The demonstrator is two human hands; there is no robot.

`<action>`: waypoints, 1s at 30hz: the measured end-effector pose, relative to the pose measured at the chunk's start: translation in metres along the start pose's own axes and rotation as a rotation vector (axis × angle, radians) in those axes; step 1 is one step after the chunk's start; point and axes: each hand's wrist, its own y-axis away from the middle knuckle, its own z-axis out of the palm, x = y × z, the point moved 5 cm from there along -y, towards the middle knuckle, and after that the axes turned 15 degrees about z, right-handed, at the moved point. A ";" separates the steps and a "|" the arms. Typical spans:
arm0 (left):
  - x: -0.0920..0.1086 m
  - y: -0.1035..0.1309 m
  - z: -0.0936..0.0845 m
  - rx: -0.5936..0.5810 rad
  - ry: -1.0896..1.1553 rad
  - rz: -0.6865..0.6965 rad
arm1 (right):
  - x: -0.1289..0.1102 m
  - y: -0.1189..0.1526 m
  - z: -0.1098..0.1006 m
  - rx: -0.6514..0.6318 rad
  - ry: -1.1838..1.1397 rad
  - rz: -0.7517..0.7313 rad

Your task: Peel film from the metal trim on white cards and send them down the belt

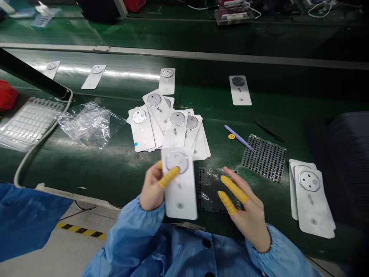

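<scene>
My left hand (157, 184) grips a white phone back panel (181, 196) by its left side, the thumb lying over the octagonal camera area. Yellow finger cots cover that thumb and another fingertip. To the right, my right hand (243, 207) is empty, its fingers apart, with yellow cots on the thumb and forefinger. Beside and partly under it lies a clear sheet with black dots along its edges (211, 192). Just beyond the held panel, more white phone back panels (142, 134) lie in an overlapping heap.
Purple tweezers (238, 136) rest partly on a sheet of black round pieces (263, 157), near a yellow round piece (231, 136) and dark tweezers (270, 131). Stacked panels (313, 204) lie right. Crumpled plastic (89, 125) and a clear tray (27, 123) lie left; single panels (240, 90) lie farther back.
</scene>
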 end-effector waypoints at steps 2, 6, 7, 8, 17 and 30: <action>0.014 -0.002 -0.021 0.113 -0.060 0.151 | 0.016 0.004 -0.001 -0.020 0.185 -0.048; 0.011 0.000 -0.038 0.096 -0.165 0.233 | 0.039 0.012 0.007 -0.062 0.275 -0.107; 0.006 0.001 -0.037 0.052 -0.168 0.215 | 0.040 0.013 0.008 -0.065 0.248 -0.114; -0.001 0.001 -0.034 -0.002 -0.167 0.188 | 0.039 0.012 0.008 -0.066 0.213 -0.111; -0.016 0.016 0.021 -0.488 -0.470 0.197 | 0.009 -0.018 -0.033 -0.071 0.111 -0.027; -0.031 0.028 0.052 -0.643 -0.618 0.314 | -0.010 -0.021 0.007 -0.248 0.073 -0.192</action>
